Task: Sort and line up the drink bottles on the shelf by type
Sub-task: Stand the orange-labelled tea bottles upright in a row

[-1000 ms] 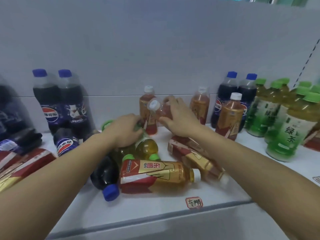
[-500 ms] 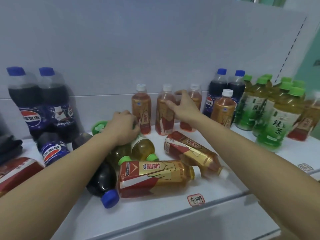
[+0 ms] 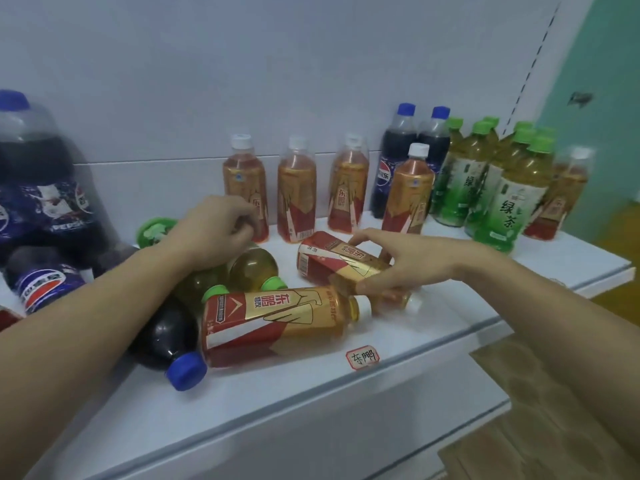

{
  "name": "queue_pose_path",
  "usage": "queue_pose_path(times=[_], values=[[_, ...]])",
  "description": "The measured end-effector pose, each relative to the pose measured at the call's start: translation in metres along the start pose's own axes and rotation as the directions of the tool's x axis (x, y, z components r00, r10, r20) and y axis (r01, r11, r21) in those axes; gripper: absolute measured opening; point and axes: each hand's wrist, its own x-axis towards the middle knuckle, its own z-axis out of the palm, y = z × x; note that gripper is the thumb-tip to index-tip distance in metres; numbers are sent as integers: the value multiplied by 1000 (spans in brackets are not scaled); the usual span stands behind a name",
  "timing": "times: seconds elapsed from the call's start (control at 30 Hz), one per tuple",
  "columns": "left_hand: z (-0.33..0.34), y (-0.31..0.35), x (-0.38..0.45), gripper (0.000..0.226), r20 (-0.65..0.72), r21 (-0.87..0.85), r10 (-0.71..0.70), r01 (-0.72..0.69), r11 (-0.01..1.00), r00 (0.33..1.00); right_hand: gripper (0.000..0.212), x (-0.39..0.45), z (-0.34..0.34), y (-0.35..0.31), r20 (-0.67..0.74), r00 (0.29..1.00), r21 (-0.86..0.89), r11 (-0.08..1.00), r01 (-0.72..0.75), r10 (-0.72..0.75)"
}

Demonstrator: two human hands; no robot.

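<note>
White shelf [image 3: 311,393], bottles all over it. Right hand [image 3: 408,265] has its fingers and thumb curled round a red-gold bottle [image 3: 332,261] lying on its side mid-shelf, just behind another one [image 3: 277,320] lying near the front edge. Left hand [image 3: 214,230] is curled over a lying green-tea bottle [image 3: 252,268]; can't tell if it's really gripping. Three red-gold bottles [image 3: 298,192] stand in a row at the far wall, colas [image 3: 391,168] and green teas [image 3: 512,188] to the right.

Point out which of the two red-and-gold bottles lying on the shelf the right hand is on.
The farther lying bottle, behind the one nearest the shelf edge. The right hand reaches over its neck end; nothing touches the nearer one.
</note>
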Motion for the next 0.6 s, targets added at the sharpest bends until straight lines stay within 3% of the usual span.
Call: queue_pose_path(times=[0.1,0.2,0.43,0.6], values=[[2,-3,0,15,55,-53,-61,64,997,997,87,-9,2,8,62,998,46,999,-20,17],[6,-4,0,15,90,-37,-70,74,997,993,84,-11,1,7,16,1000,20,1000,-19,18],[5,-3,-2,16,74,-6,-48,49,999,996,42,-6,-44,-18,-210,977,-3,1000,23,-23],[6,-6,-2,16,72,17,-23,22,1000,997,35,14,-84,-47,-357,931,-120,992,29,-70]])
